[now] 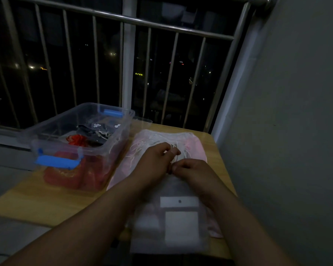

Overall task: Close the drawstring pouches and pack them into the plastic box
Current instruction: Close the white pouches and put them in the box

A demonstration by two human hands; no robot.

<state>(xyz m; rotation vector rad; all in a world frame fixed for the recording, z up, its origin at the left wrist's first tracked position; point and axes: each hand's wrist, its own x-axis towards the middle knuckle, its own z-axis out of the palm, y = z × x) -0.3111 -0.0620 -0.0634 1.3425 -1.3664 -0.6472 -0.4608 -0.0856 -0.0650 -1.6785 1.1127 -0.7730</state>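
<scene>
Translucent white drawstring pouch (178, 217) is laid flat beside the clear blue-latched plastic box (123, 127), pale cords (184, 151) pinched at its mouth by left hand (154, 159) and right hand (191, 169); even, opposed pulling is advised.

Light: dim overall
Glare: faint sheen on worktop (211, 140) beyond the fingers (166, 148)
Edges: railing (161, 25) bowed
Sharpness: soft, grainy

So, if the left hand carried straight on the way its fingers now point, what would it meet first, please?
The left hand points away and slightly right; first come the white drawstrings, which it seems to pinch, lying on the pink pouches. Depth is unclear in the dim light.
</scene>
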